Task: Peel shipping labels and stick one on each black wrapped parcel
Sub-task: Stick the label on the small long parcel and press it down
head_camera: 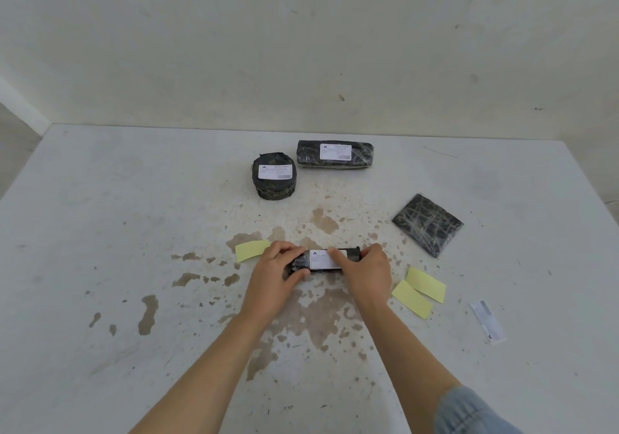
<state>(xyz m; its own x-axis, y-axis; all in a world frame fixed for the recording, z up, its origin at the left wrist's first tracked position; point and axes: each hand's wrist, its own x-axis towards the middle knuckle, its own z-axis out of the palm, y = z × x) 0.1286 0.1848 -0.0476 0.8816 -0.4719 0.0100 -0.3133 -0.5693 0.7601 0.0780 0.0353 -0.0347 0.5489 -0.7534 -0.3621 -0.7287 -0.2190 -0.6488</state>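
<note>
A small long black wrapped parcel [351,255] lies in the middle of the table with a white shipping label [321,259] on its top. My left hand [274,273] grips the parcel's left end, thumb in front. My right hand [365,273] holds the right end, and its fingers press on the label. Further back stand a round black parcel [274,186] and a long black parcel [335,164], each bearing a white label. A flat square black parcel [427,224] at the right carries no visible label.
Yellow backing strips lie on the stained white table [100,232]: one [251,250] left of my hands, two [420,291] to the right. A white label sheet [487,321] lies near the right edge. A wall rises behind the table.
</note>
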